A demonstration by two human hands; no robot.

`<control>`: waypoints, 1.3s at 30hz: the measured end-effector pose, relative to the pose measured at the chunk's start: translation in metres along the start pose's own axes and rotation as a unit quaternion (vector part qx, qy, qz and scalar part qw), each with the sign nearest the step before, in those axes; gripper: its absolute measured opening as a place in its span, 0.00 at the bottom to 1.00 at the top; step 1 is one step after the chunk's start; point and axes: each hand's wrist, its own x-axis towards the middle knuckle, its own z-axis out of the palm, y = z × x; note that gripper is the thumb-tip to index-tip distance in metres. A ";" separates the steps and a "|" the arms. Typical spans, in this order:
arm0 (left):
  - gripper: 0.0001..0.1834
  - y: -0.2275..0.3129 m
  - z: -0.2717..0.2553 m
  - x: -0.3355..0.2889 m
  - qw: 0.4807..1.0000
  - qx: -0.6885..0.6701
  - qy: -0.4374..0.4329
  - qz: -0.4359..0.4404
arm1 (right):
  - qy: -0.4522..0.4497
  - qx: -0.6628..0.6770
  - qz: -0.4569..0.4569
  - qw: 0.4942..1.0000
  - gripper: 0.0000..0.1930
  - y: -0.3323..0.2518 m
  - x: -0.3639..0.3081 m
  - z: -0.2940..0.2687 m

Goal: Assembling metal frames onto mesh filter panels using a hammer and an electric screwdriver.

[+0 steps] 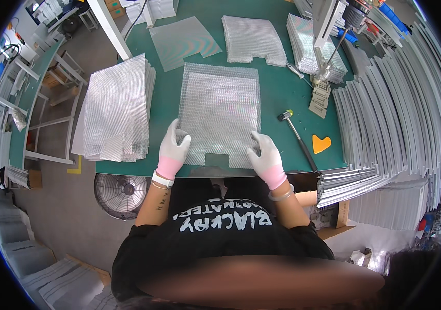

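A clear, silvery mesh sheet (220,103) with a small notch in its near edge lies in front of me on the green table. My left hand (173,147), in a white glove with a pink cuff, rests at the sheet's left edge; its thumb and fingers are apart. On the opposite edge is my right hand (267,159), gloved the same way, with thumb and forefinger spread over the near right corner. Neither hand visibly pinches the sheet.
A pile of mesh sheets (114,108) stands left, more sheets (254,39) farther back. Right of the sheet lie a hammer (299,138), an orange scraper (321,144) and a screwdriver (297,71). Grey metal strips (385,113) crowd the right side. A fan (122,194) sits below the table's edge.
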 end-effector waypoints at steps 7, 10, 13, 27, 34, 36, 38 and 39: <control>0.34 -0.006 0.001 0.000 1.000 0.013 0.009 0.013 | 0.004 0.008 -0.012 1.000 0.26 0.006 0.001 0.005; 0.34 -0.008 0.002 0.000 0.998 0.041 0.025 0.040 | 0.002 0.004 -0.018 1.000 0.26 0.007 0.002 0.005; 0.34 -0.005 0.002 -0.002 0.992 0.059 0.066 0.093 | 0.010 -0.015 -0.035 0.999 0.26 0.004 0.003 0.003; 0.34 -0.002 0.000 -0.006 0.990 0.139 -0.006 -0.003 | -0.021 -0.068 0.038 0.997 0.26 -0.001 -0.006 0.010; 0.34 -0.016 0.007 -0.006 0.975 0.220 -0.025 0.028 | -0.045 -0.104 0.044 0.993 0.26 0.015 -0.007 0.021; 0.34 -0.016 0.006 -0.005 0.974 0.223 -0.025 0.031 | -0.045 -0.107 0.046 0.992 0.26 0.014 -0.007 0.021; 0.34 -0.016 0.007 -0.005 0.973 0.225 -0.024 0.036 | -0.064 -0.105 0.072 0.990 0.26 0.013 -0.005 0.021; 0.35 -0.017 0.007 -0.005 0.972 0.232 -0.028 0.028 | -0.063 -0.105 0.072 0.990 0.26 0.013 -0.005 0.021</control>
